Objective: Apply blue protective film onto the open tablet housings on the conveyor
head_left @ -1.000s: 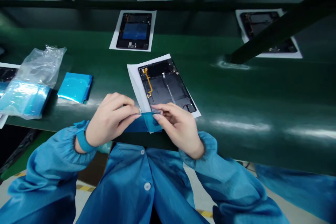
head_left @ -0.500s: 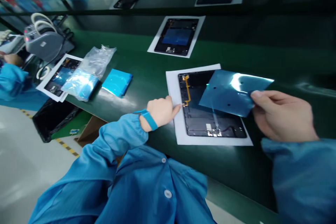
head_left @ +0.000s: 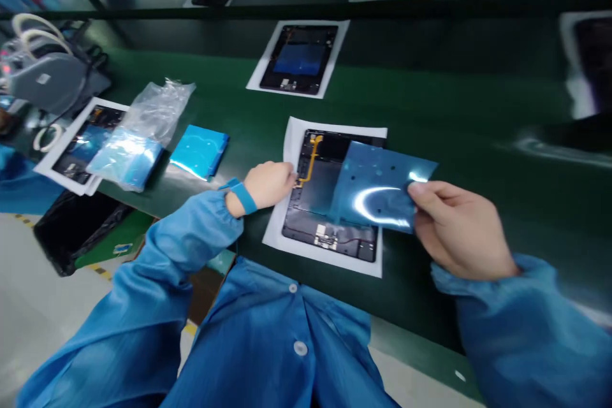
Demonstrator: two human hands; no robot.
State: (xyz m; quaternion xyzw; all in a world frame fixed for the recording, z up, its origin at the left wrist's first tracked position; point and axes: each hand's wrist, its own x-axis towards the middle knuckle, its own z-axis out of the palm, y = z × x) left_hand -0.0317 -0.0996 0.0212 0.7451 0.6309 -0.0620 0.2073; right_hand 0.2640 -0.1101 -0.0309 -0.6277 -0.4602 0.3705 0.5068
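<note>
My right hand (head_left: 461,226) pinches the right edge of a blue plastic film (head_left: 377,185) with several small dark holes. The sheet hangs over the right part of an open tablet housing (head_left: 306,204), hiding some of its inside. Black, with an orange flex cable (head_left: 312,162) along its left side, the housing rests on white paper (head_left: 275,236). At its left edge, my left hand (head_left: 270,185) has its fingers curled in, touching the rim beside the cable. A blue band circles my left wrist.
Left of me lie a stack of blue films (head_left: 198,150), a clear plastic bag (head_left: 153,115) with more films, and another tablet housing (head_left: 90,140) on paper. Further back sits a housing with blue film (head_left: 299,60). A grey machine (head_left: 57,80) stands far left; a shelf (head_left: 306,9) runs behind.
The tablet housing and its paper have turned clockwise. My left hand's extended finger has curled in at the rim. The film in my right hand has moved with it, leftward in view.
</note>
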